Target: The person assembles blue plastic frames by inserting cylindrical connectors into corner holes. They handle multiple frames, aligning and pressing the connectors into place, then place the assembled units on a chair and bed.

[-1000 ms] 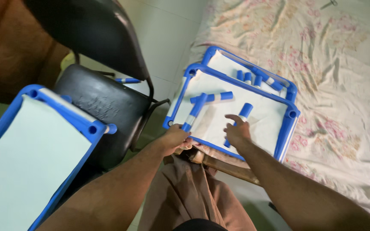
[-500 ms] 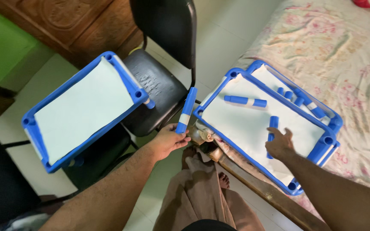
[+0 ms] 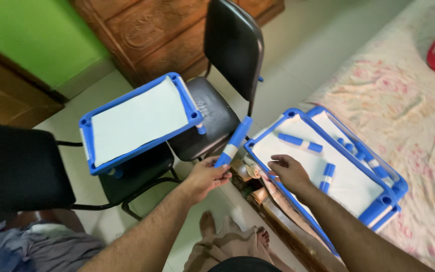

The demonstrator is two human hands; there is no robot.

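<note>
My left hand [image 3: 205, 177] grips the lower end of a blue and white tube [image 3: 233, 141] that points up toward the black chair. My right hand [image 3: 289, 172] rests on the near edge of a blue-framed white panel [image 3: 351, 186] lying on the bed, fingers spread over the frame. Two more blue tubes lie loose on that panel, one near its far end [image 3: 300, 143] and one beside my right wrist [image 3: 327, 177]. A second blue-framed panel [image 3: 136, 121] lies across two black chairs to the left.
A black chair [image 3: 227, 55] stands ahead, another black chair [image 3: 21, 171] at the left. A wooden cabinet [image 3: 152, 35] and green wall [image 3: 31, 35] are behind. Another blue-framed panel [image 3: 373, 156] lies under the one on the floral bedsheet [image 3: 404, 100]. My bare feet [image 3: 210, 224] are on the tiled floor.
My left hand has lifted the blue tube off the panel and holds it out left. My right hand has slid from the panel's middle to its near edge. The view has swung left.
</note>
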